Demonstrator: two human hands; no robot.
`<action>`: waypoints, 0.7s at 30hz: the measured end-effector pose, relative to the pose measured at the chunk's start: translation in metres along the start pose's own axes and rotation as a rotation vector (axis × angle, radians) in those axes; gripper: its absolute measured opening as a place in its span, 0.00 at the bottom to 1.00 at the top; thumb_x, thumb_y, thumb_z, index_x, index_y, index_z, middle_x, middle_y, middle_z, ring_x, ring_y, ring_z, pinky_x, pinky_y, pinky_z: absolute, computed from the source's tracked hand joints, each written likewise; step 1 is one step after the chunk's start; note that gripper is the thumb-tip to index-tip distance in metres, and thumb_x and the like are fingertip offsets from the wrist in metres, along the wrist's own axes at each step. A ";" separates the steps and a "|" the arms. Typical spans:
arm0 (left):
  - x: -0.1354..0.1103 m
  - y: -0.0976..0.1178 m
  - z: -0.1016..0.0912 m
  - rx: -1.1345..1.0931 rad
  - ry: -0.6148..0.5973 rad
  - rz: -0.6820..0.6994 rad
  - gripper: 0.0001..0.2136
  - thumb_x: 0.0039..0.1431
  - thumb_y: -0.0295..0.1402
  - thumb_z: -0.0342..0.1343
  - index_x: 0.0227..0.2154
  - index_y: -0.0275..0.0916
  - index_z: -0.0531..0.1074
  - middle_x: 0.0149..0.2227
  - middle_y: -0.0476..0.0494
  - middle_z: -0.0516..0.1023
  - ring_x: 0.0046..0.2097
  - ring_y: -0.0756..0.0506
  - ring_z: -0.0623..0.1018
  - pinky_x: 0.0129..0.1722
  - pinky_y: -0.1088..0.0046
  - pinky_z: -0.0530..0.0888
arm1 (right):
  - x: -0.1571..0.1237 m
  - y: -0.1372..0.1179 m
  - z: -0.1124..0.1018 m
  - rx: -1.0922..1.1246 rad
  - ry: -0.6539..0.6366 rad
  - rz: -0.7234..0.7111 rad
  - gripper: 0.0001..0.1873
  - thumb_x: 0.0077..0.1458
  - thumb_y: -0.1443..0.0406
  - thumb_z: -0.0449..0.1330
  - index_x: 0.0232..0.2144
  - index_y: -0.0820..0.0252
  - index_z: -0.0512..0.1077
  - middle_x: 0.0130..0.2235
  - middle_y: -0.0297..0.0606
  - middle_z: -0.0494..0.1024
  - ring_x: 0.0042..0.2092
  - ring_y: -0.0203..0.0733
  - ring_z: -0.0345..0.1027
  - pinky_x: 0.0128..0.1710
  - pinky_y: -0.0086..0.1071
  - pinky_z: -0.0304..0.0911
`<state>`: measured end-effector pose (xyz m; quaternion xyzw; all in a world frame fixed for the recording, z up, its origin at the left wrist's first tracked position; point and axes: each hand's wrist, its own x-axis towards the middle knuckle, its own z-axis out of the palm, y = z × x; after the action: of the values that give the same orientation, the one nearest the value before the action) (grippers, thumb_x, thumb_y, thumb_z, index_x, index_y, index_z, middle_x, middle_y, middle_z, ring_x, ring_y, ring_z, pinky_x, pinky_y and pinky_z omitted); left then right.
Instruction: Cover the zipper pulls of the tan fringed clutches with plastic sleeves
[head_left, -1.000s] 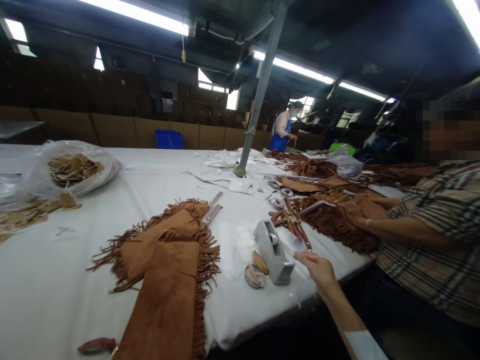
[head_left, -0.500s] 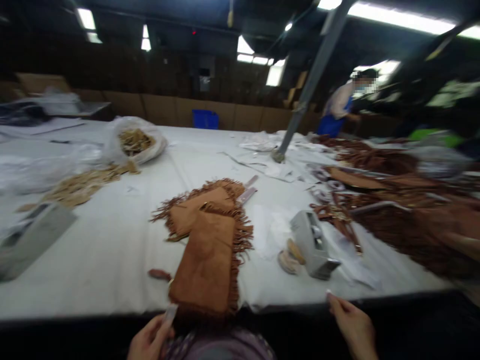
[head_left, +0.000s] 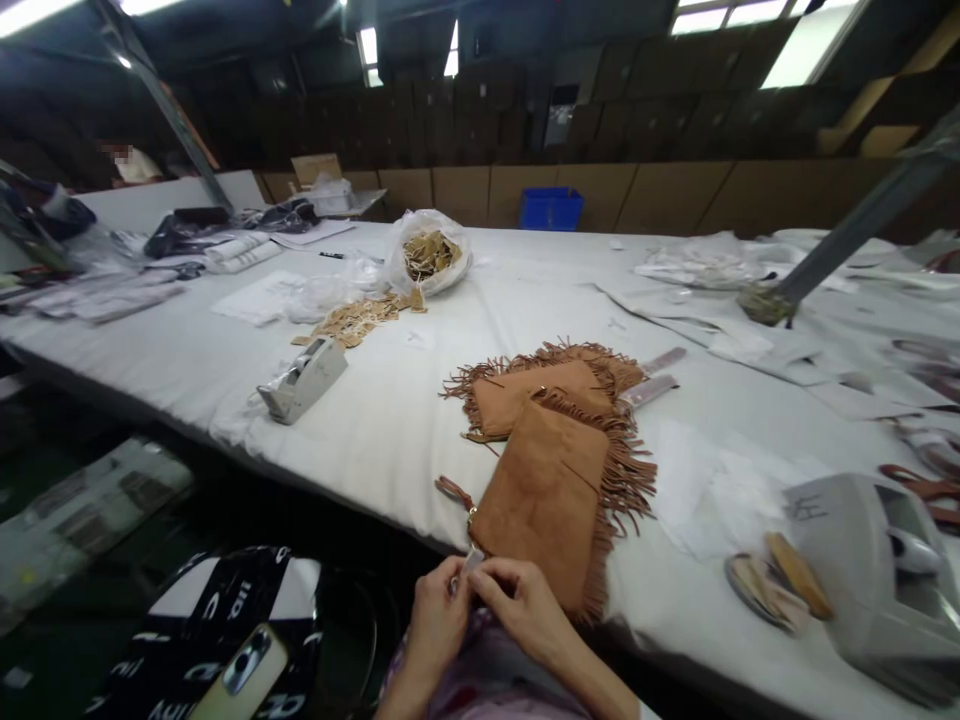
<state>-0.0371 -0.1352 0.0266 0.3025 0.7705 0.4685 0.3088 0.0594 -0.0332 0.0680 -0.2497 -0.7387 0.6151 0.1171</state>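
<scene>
My left hand (head_left: pixel 439 608) is closed in a pinch on a small pale strip (head_left: pixel 472 560), which sticks up between the fingertips. My right hand (head_left: pixel 523 605) meets it there, with thumb and forefinger pinched at the strip's lower end. Just beyond both hands lies a brown suede fringed bag (head_left: pixel 546 495), its near end reaching over the table edge. A leather pull (head_left: pixel 454 490) hangs from a metal ring at the bag's left side. Under it, farther back, lies another fringed brown bag (head_left: pixel 510 400).
Grey tape dispensers stand to the right (head_left: pixel 862 560) and left (head_left: pixel 311 385). Beside the right one lie tape rolls (head_left: pixel 765 590). A plastic bag (head_left: pixel 457 235) of tan pieces sits farther back. A slanting metal post (head_left: pixel 862 215) rises at right. A phone (head_left: pixel 251 670) lies low at left.
The view has swung left. My hands, wide apart before, have come together at the pale strip, which my left hand held earlier. The bags lie as before.
</scene>
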 end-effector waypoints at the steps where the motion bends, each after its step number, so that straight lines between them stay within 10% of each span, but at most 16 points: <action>1: 0.000 -0.001 0.000 0.007 -0.005 0.004 0.14 0.60 0.40 0.47 0.30 0.38 0.75 0.29 0.43 0.79 0.33 0.45 0.75 0.33 0.73 0.66 | 0.007 0.005 0.005 -0.005 0.014 0.009 0.21 0.56 0.54 0.54 0.25 0.64 0.77 0.26 0.37 0.78 0.29 0.39 0.69 0.29 0.27 0.61; 13: -0.003 -0.006 0.004 0.108 -0.002 -0.019 0.12 0.61 0.35 0.43 0.28 0.41 0.71 0.30 0.42 0.79 0.33 0.44 0.77 0.33 0.73 0.66 | 0.025 0.033 0.022 -0.325 0.237 0.226 0.23 0.51 0.57 0.54 0.09 0.63 0.66 0.13 0.31 0.61 0.19 0.32 0.53 0.19 0.26 0.44; 21: -0.008 -0.002 -0.001 0.102 0.041 -0.020 0.17 0.61 0.34 0.42 0.51 0.38 0.66 0.39 0.37 0.81 0.41 0.41 0.79 0.40 0.69 0.70 | 0.028 0.021 0.040 -0.311 0.208 0.286 0.20 0.51 0.61 0.56 0.11 0.62 0.68 0.15 0.34 0.65 0.22 0.35 0.59 0.21 0.28 0.49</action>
<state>-0.0336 -0.1425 0.0271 0.3005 0.8024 0.4318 0.2816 0.0211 -0.0497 0.0348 -0.4286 -0.7658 0.4752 0.0643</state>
